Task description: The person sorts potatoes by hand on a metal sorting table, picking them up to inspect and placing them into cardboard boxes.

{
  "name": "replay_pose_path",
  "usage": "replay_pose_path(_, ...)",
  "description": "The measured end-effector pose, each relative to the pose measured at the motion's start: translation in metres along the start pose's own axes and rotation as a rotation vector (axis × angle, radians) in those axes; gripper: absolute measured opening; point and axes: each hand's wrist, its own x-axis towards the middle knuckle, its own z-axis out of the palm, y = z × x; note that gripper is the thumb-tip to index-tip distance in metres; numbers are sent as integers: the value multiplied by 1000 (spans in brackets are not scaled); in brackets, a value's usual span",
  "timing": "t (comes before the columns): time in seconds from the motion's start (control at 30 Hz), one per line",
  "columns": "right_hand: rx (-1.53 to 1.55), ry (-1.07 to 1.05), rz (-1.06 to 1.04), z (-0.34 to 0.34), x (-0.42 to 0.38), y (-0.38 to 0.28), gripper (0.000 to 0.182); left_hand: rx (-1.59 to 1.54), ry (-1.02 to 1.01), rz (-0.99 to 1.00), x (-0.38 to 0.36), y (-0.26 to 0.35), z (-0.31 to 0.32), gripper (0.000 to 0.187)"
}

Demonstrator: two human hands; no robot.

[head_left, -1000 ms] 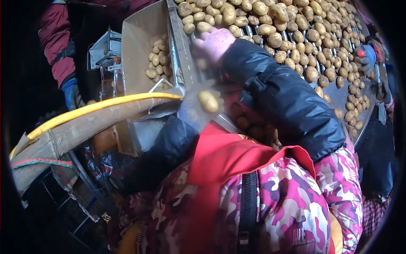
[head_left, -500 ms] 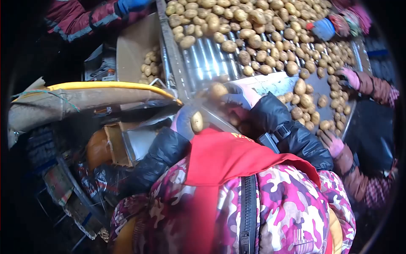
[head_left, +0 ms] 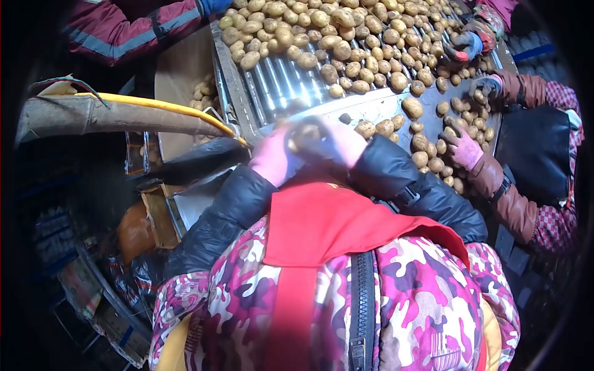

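My left hand (head_left: 275, 154) and my right hand (head_left: 337, 142), both in pink and grey gloves, meet in front of my chest at the near edge of the metal roller table (head_left: 278, 83). Motion smears the fingers of both. A blurred potato (head_left: 307, 135) shows between them; which hand bears it I cannot tell. Just beyond, a pale board (head_left: 371, 108) runs along the rollers. Many potatoes (head_left: 343, 49) cover the rollers, and several more (head_left: 421, 143) lie to the right of my right hand.
A co-worker's gloved hands (head_left: 464, 148) touch potatoes at the right; another's blue glove (head_left: 467, 46) is above them. A maroon sleeve (head_left: 136, 31) reaches in at top left. A beam with a yellow hose (head_left: 154, 108) juts in from the left, above an open carton (head_left: 164, 216).
My left hand has moved up and right, towards my right hand. The potato seen by my left hand is no longer distinct there. The view has shifted, and the co-worker's hands at right have moved.
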Motion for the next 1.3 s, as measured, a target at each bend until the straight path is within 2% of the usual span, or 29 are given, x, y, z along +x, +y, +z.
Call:
replay_pose_path(0.03, -175, 18, -204, -2, 0, 6, 39, 102, -11, -30, -2, 17, 0, 75)
replay_pose_path(0.07, -229, 25, -250, -3, 7, 20, 39, 205, -19, -57, -2, 26, 2, 79)
replay_pose_path(0.1, -284, 29, -297, -4, 19, 38, 40, 158, 87, 95, 3, 5, 13, 87)
replay_pose_path(0.13, -339, 32, -345, -6, 24, 43, 40, 83, 121, 147, 4, 4, 16, 88)
replay_pose_path(0.2, -300, 172, -407, -6, 18, 44, 39, -71, 192, 244, 3, 4, 20, 90)
replay_pose_path(0.23, -353, 202, -423, -10, 15, 42, 39, -8, 204, 287, 8, -5, 27, 86)
replay_pose_path(0.33, 121, 34, 21, -21, -1, 16, 33, -562, -207, 1, 5, -8, 18, 71)
replay_pose_path(0.37, 473, 4, 239, -21, 0, 14, 32, -744, -345, -98, 5, -6, 14, 67)
replay_pose_path(0.4, 822, -28, 459, -21, 1, 12, 32, -897, -367, -121, 3, -3, 12, 65)
replay_pose_path(0.47, 617, -78, 344, -20, 3, 41, 36, -1206, -401, -169, -7, -2, 7, 62)
replay_pose_path(0.53, 748, -111, 379, -21, 10, 55, 37, -1222, -377, -181, -13, -17, 6, 61)
replay_pose_path(0.6, 590, -34, 241, -12, 22, 60, 27, -1206, -370, -194, -13, -12, 5, 59)
replay_pose_path(0.67, 117, 45, -175, -3, 21, 50, 30, -1167, -399, -193, -11, 2, 2, 56)
replay_pose_path(0.73, 33, 23, -395, 4, 22, 59, 35, -1184, -445, -133, -9, -7, 7, 56)
replay_pose_path(0.77, 109, -3, -349, 5, 21, 60, 38, -1263, -384, -160, -11, -6, 9, 48)
replay_pose_path(0.8, 196, -2, -270, -1, 17, 54, 34, -1182, -344, -209, -14, -22, -2, 44)
replay_pose_path(0.87, 646, 13, 52, -1, 4, 34, 29, -1023, -261, -313, -27, -62, -24, 36)
replay_pose_path(0.9, 889, 24, 195, -1, -1, 28, 27, -1031, -50, -269, -50, -19, -47, 33)
replay_pose_path(0.93, 1005, -33, 299, -2, -3, 28, 30, -1038, 67, -310, -51, -56, -52, 33)
replay_pose_path(0.97, 1121, -79, 414, -4, -4, 27, 35, -954, 214, -321, -55, -64, -74, 32)
replay_pose_path(1.0, 1228, -115, 536, -7, -5, 26, 41, -1075, 446, -421, -50, -96, -86, 33)
replay_pose_path(1.1, 1084, 24, 536, -6, -10, 17, 46, -309, 687, 39, -45, -209, -119, 35)
replay_pose_path(1.17, 1119, 125, 621, -7, -9, -16, 46, -266, 785, -17, -47, -238, -129, 37)
replay_pose_path(1.2, 1136, 174, 668, -10, -8, -25, 46, -376, 769, -135, -49, -223, -120, 38)
replay_pose_path(1.23, 1083, 37, 617, -18, -1, -7, 35, -486, 759, -255, -50, -187, -112, 40)
replay_pose_path(1.27, 717, 9, 402, -18, 6, 7, 31, -724, 669, -455, -50, -146, -89, 42)
replay_pose_path(1.3, 348, -17, 193, -19, 10, 15, 27, -773, 451, -331, -60, -106, -72, 42)
